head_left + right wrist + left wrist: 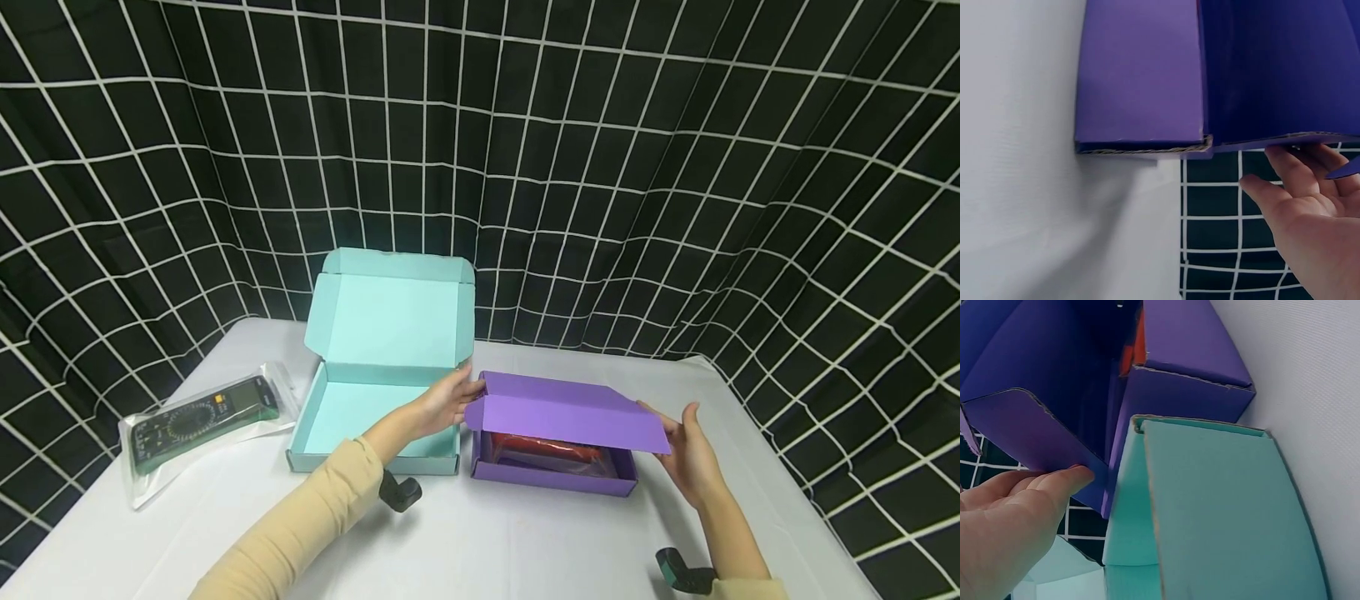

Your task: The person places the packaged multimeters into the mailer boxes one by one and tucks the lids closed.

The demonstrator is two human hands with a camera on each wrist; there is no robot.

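A purple cardboard box [555,477] sits right of the middle of the table, its lid [570,417] tilted partway over it. Inside lies a red item in clear plastic [551,450], partly hidden under the lid. My left hand [444,404] touches the lid's left side flap [1029,425], the fingers nearly straight. On the other side, the fingers of my right hand [693,458] touch the lid's right edge, with the thumb held away from it. Close on the left of the purple box stands a teal box [393,321] with its lid up, partly behind my left hand.
At the table's left lies a multimeter [202,419] in a clear plastic bag. White cloth [510,542] covers the table. Behind and around it hangs a black curtain [555,150] with a white grid. A dark camera mount [400,492] shows by my left wrist.
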